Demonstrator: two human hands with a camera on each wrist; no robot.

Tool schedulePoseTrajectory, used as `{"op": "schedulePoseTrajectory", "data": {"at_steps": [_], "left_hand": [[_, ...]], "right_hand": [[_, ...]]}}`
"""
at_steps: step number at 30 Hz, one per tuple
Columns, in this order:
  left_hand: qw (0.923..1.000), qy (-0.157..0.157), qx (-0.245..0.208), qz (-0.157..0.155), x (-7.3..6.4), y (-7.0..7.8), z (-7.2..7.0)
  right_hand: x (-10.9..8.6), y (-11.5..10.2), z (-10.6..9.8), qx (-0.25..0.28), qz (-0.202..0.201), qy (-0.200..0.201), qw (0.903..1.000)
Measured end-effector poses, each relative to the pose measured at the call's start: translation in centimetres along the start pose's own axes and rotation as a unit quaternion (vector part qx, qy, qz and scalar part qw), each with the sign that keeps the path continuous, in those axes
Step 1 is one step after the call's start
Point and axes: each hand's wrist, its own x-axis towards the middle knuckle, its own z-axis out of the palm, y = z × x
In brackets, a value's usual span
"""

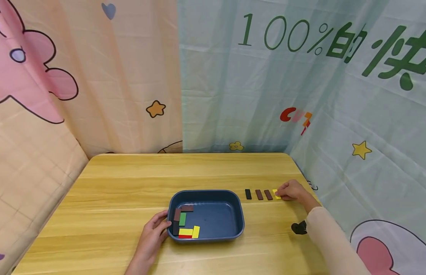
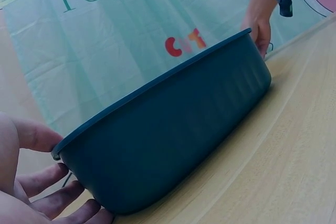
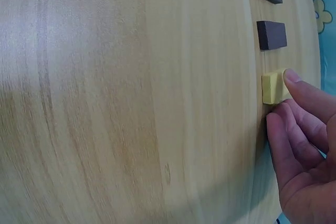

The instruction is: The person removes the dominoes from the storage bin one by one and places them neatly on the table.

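Observation:
A dark blue plastic basin [image 1: 207, 240] sits on the wooden table. My left hand [image 1: 152, 233] grips its left end, thumb over the rim and the other fingers against the outer wall. Far to the right, my right hand [image 1: 292, 190] pinches a yellow block [image 3: 272, 88] between thumb and fingers, at the end of a row on the tabletop. Beside it in that row lie two brown blocks [image 1: 268, 195] and a black block [image 1: 248, 194], spaced slightly apart.
Inside the basin, along its left side, lie several blocks: brown, a green block [image 1: 182, 219], black, yellow and red. Printed curtains [image 1: 233, 95] hang behind the table [image 1: 130, 175] and on both sides. A black wrist device [image 1: 299, 228] shows at the right sleeve.

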Motion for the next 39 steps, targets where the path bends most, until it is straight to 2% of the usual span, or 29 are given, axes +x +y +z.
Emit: {"op": "schedulePoseTrajectory", "data": {"at_steps": [7,13,19,28,39], "left_hand": [[1.0000,0.004,-0.003,-0.003,-0.1,0.2,0.2],[1.0000,0.001,-0.004,-0.001,-0.2,0.2,0.2],[1.0000,0.000,-0.001,-0.001,-0.1,0.2,0.2],[0.9999,0.007,0.002,-0.013,-0.2,0.1,0.2],[0.9999,0.005,0.003,-0.012,-0.1,0.1,0.2]], "right_hand": [[-0.4,-0.6,-1.2,0.003,-0.056,-0.040,0.9976],[-0.4,-1.5,-1.7,-0.001,-0.049,-0.064,0.9967],[0.0,-2.3,-1.5,-0.021,-0.079,-0.080,0.9934],[0.1,-4.1,-0.5,-0.020,-0.099,-0.112,0.9886],[0.7,-6.5,1.7,-0.008,-0.092,-0.130,0.9872]]}}
